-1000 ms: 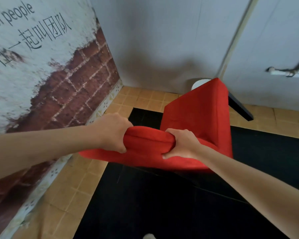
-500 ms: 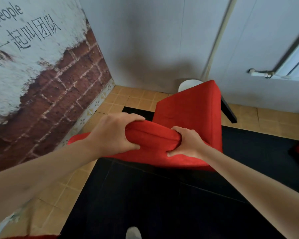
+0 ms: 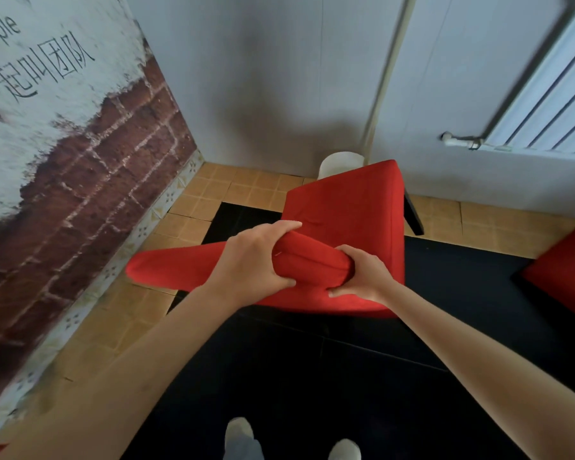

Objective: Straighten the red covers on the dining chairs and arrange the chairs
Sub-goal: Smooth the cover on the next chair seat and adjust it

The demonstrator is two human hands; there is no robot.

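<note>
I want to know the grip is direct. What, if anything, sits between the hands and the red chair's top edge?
Nothing visible does. The left hand and the right hand both grip the top of the red chair directly, fingers curled round its cover.

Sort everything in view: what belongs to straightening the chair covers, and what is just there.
Job:
red chair, both hands gripping its backrest top
left hand
right hand
second red chair, at the right edge

Just there:
white bucket behind the chair
radiator
brick-print wall
black mat
</note>
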